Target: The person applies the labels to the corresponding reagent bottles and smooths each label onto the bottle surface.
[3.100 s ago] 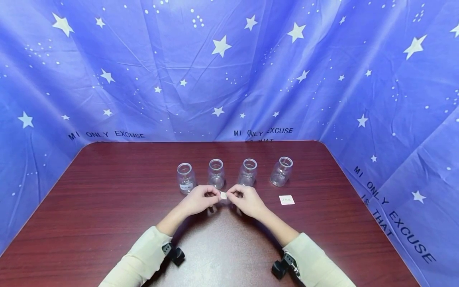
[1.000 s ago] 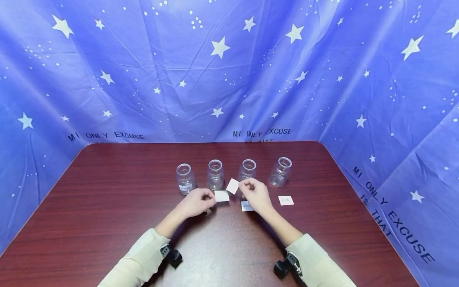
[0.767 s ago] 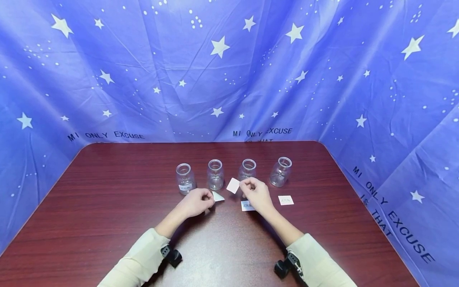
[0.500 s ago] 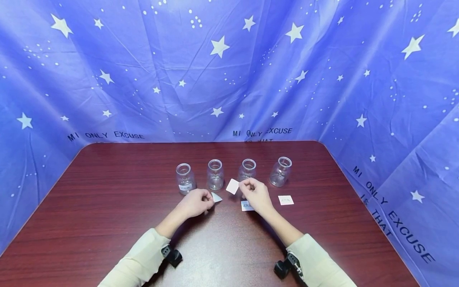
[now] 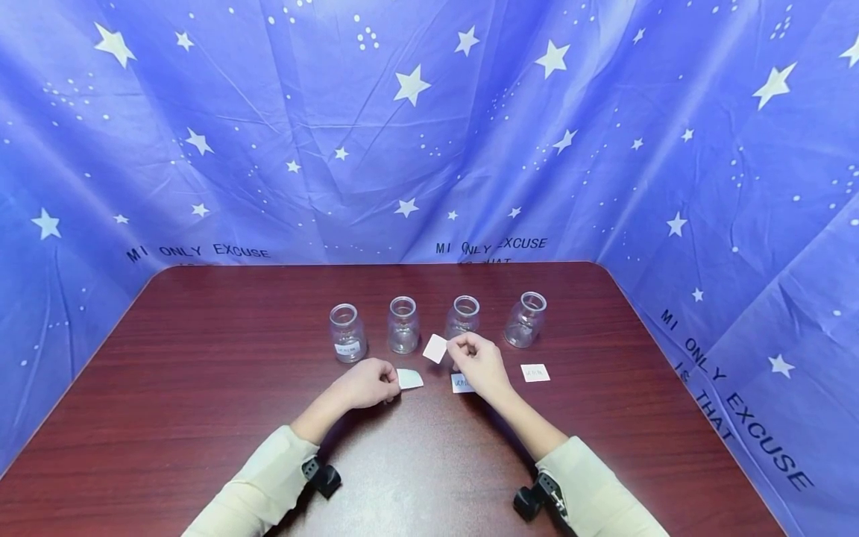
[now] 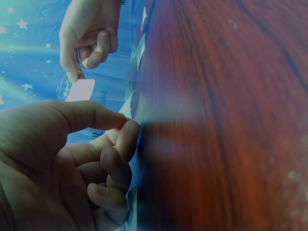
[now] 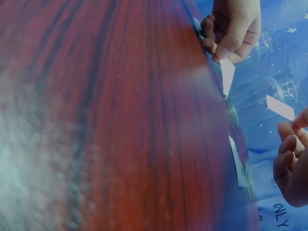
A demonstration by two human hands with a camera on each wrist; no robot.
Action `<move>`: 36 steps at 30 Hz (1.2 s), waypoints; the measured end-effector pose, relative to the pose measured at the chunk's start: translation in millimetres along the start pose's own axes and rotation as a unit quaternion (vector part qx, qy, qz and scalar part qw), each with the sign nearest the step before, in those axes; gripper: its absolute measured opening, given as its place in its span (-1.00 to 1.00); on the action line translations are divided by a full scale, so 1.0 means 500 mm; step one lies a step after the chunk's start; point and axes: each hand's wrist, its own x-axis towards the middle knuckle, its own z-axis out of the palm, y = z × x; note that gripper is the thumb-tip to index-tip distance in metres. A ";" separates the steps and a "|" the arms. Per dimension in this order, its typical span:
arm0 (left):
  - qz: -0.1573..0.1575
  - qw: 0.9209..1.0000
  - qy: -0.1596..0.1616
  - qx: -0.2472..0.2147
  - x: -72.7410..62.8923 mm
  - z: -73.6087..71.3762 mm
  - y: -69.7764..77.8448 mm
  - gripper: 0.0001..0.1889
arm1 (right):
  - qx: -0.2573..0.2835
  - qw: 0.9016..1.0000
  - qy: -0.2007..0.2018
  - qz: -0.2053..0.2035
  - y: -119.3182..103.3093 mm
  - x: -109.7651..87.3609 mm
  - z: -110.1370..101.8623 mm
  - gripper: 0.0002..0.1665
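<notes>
In the head view my right hand (image 5: 479,365) pinches a small white square label (image 5: 435,348) by its edge, raised in front of the third jar (image 5: 464,317). My left hand (image 5: 367,383) pinches a pale, slightly curled paper slip (image 5: 410,379), perhaps a label backing, low over the table. The right wrist view shows that slip (image 7: 227,77) hanging from thumb and finger, close to the tabletop. Partly covered by my right hand, a label with handwriting (image 5: 461,383) lies on the table. Another written label (image 5: 535,373) lies farther right.
Several open clear glass jars stand in a row: the leftmost jar (image 5: 347,335) bears a label, then the second jar (image 5: 403,325), and the rightmost jar (image 5: 526,321). A blue star-printed curtain (image 5: 416,149) hangs behind the dark red wooden table (image 5: 201,388).
About three seconds ago both hands met at one small white piece; now they are apart, each with a piece. The left hand has since lowered its slip slightly; the right hand stays nearly still.
</notes>
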 end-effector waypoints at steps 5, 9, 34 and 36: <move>0.007 1.000 0.000 0.020 0.000 0.000 -0.002 -0.87 | 0.008 1.000 -0.002 0.007 -0.001 -0.001 0.001 -0.86; 0.003 0.999 0.008 0.044 -0.002 -0.005 0.001 -0.89 | 0.008 1.000 -0.004 0.010 -0.002 -0.002 0.003 -0.87; -0.004 0.995 0.094 -0.019 0.002 -0.023 0.027 -0.90 | -0.009 1.000 -0.011 -0.013 -0.003 -0.010 0.018 -0.84; -0.003 0.994 0.106 -0.034 0.005 -0.021 0.030 -0.90 | -0.009 1.000 -0.014 -0.015 -0.004 -0.010 0.021 -0.85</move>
